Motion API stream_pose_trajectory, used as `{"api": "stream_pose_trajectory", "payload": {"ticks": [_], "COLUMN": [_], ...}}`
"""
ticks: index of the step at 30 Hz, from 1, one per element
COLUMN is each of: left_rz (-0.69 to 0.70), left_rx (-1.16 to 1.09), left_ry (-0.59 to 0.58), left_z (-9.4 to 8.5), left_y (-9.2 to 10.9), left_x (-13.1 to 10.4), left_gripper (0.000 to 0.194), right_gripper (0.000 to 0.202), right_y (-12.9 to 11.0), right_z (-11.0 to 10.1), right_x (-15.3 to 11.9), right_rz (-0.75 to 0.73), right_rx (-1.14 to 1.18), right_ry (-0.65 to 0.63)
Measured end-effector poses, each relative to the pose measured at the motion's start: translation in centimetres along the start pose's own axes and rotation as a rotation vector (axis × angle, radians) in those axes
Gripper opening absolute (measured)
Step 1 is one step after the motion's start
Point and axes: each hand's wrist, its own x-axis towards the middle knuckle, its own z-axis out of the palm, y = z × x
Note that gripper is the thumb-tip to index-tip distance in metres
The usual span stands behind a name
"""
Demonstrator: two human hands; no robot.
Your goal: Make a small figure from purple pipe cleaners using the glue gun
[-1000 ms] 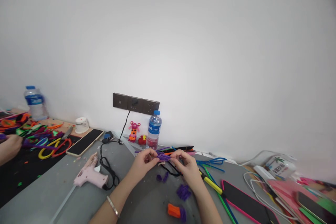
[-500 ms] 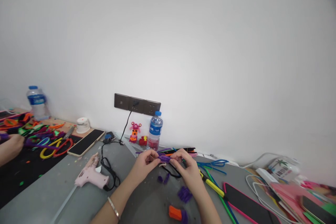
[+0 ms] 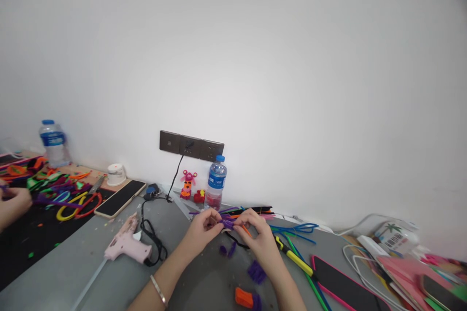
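Between my fingertips is a small purple pipe-cleaner piece (image 3: 227, 224), pinched from both sides. My left hand (image 3: 205, 227) grips its left end with thumb and finger, and my right hand (image 3: 253, 226) its right end. Parts of the piece are hidden by my fingers. Below it on the grey table lie small purple bits (image 3: 228, 250), a purple pipe-cleaner bundle (image 3: 257, 271), and an orange and purple piece (image 3: 247, 297). Behind my hands are several loose pipe cleaners (image 3: 255, 211).
A pink glue gun (image 3: 128, 245) with its black cord lies left, near a phone (image 3: 121, 198). A water bottle (image 3: 216, 182) and a small pink-orange figure (image 3: 187, 185) stand by the wall. A yellow cutter (image 3: 298, 260) lies right. A co-worker's hand (image 3: 14, 204) is far left.
My fingers have shifted slightly around the purple piece, the right hand moving a little left. The co-worker's hand at far left has also moved a little.
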Motion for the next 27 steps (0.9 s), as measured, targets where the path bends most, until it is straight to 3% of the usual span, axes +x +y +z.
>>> {"api": "stream_pose_trajectory", "payload": {"ticks": [11, 27], "left_rz": [-0.019, -0.014], "left_rx": [-0.011, -0.048], "left_ry": [0.008, 0.017], "left_z": [0.1, 0.1], "left_y": [0.6, 0.4], "left_x": [0.0, -0.1], "left_gripper": [0.02, 0.02], "right_gripper": [0.011, 0.03], "right_y": [-0.1, -0.8], "right_z": [0.9, 1.4], "right_x": [-0.3, -0.4], "right_rz": [0.047, 0.234], "right_rx": [-0.018, 0.334], "right_ry": [-0.053, -0.109]}}
